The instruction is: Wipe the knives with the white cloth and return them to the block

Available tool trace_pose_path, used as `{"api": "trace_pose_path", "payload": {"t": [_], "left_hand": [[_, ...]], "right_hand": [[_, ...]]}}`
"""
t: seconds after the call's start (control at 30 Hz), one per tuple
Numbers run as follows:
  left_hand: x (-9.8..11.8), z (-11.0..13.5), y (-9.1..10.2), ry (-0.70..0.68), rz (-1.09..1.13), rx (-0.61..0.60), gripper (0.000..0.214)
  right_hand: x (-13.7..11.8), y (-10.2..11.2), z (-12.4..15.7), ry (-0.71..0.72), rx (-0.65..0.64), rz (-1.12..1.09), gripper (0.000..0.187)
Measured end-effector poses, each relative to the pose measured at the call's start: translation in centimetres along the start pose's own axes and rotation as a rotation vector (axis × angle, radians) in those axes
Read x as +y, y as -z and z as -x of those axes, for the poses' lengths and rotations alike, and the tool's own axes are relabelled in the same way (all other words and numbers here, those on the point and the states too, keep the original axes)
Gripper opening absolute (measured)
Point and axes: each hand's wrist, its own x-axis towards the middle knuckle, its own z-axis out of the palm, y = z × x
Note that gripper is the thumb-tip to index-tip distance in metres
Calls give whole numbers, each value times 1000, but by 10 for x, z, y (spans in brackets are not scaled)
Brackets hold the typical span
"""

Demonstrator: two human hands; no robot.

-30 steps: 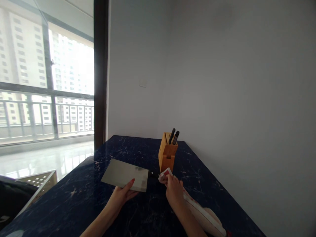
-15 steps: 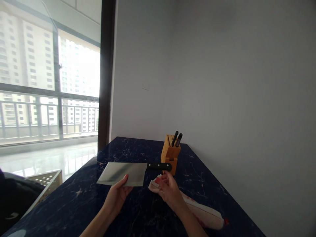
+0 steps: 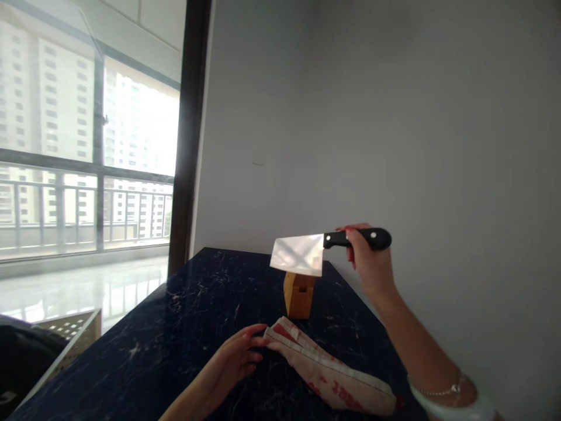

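Observation:
A cleaver with a broad shiny blade (image 3: 298, 254) and a black riveted handle is up in the air, its blade pointing left. My right hand (image 3: 366, 257) grips that handle. Behind the blade stands a wooden knife block (image 3: 300, 297); its top is covered by the blade from this angle. My left hand (image 3: 243, 351) is low over the table, fingers apart, the fingertips at the near left end of a folded cloth (image 3: 333, 374). The cloth is off-white with red markings and lies slantwise on the table.
The dark blue marbled table (image 3: 205, 310) narrows toward the wall corner. A grey wall (image 3: 416, 146) runs along its right side. At the lower left are a perforated chair (image 3: 74, 330) and a dark item (image 3: 26, 356), with large windows behind.
My right hand has left the cloth and raised the cleaver by its handle, up and to the right. My left hand has come off the blade and moved right, down to the cloth.

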Motion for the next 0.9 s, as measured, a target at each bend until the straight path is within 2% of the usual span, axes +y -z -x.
{"api": "trace_pose_path", "payload": {"t": [0.13, 0.33, 0.5, 0.63, 0.77, 0.9], "left_hand": [[-4, -2, 4, -32, -14, 24, 32], [-1, -3, 6, -62, 5, 11, 29], [2, -3, 8, -81, 35, 12, 28], [2, -2, 10, -87, 36, 10, 27], [2, -2, 8, -77, 28, 21, 26], [2, -2, 4, -84, 31, 38, 25]], "right_hand": [[-10, 13, -47, 167, 52, 203, 26], [-3, 12, -72, 137, 44, 338, 31], [-12, 2, -86, 128, -1, 410, 32], [-13, -12, -97, 104, -104, 519, 33], [-2, -38, -109, 87, -219, 673, 37], [18, -69, -117, -48, -291, 898, 40]]}}
